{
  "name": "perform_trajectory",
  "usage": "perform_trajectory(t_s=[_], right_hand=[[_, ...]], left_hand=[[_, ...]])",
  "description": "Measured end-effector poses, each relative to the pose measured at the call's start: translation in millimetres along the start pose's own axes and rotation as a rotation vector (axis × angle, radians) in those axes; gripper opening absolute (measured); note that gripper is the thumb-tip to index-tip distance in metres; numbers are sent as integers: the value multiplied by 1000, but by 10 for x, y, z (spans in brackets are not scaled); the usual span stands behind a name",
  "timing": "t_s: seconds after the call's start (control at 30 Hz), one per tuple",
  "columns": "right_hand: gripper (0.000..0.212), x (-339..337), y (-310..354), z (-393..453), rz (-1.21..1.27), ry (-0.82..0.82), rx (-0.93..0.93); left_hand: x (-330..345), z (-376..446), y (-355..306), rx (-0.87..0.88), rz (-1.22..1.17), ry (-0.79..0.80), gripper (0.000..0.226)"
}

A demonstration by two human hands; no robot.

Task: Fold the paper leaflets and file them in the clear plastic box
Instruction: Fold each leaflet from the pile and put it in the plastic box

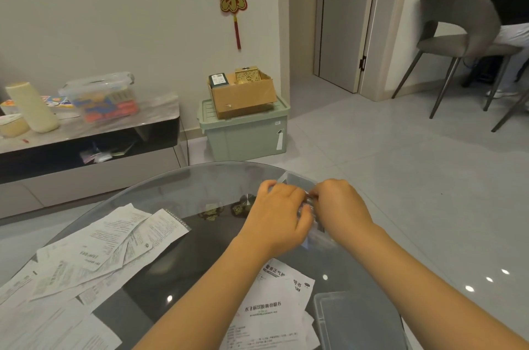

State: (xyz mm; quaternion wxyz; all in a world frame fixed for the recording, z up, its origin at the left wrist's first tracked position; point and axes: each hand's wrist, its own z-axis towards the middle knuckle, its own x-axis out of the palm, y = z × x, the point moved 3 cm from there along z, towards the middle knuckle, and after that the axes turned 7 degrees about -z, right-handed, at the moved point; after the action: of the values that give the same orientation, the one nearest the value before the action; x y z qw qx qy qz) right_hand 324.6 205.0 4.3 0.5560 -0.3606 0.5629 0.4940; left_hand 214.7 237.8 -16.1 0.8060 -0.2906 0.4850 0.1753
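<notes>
Head view, near to far: unfolded leaflets [272,318] flat on near worktop [200,264], lid [352,321] near right. Farther out, left hand [279,215] and right hand [337,206] curled, gripping clear plastic box [297,181]. Apparently still readying the box; no fold visible. Next: pick one leaflet, crease it.

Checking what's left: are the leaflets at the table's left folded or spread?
Spread: the leaflets lie flat, overlapping loosely on the glass table.

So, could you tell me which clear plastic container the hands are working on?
The far one near the table's far edge, gripped by both the left hand and right hand; the near-right one lies untouched.
</notes>
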Motion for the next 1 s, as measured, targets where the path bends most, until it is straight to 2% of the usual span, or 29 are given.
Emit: perform_trajectory(t_s=[0.1,0.2,0.33,0.5,0.6,0.73,0.83,1.0], right_hand=[[18,-2,1,5,-8,-48,-9],[19,2,-26,13,-22,-73,-7],[21,4,-65,12,-36,-6,3],[19,-34,-96,-10,-31,29,10],[19,-94,-146,-28,48,-30,0],[30,-243,-109,-164,169,-137,-96],[27,-343,7,-407,221,-154,-202],[25,-418,182,-827,235,-114,-334]], left_hand=[[-20,-16,22,9,-32,-9,51],[-40,-12,-7,33,9,27,60],[-39,21,-46,1,76,109,78],[-30,50,-42,-32,92,168,89],[-74,41,-43,-36,44,131,83],[-287,-34,-139,-97,35,98,65],[-488,-235,-300,-124,77,95,63],[-710,-777,-483,-193,56,98,43]])
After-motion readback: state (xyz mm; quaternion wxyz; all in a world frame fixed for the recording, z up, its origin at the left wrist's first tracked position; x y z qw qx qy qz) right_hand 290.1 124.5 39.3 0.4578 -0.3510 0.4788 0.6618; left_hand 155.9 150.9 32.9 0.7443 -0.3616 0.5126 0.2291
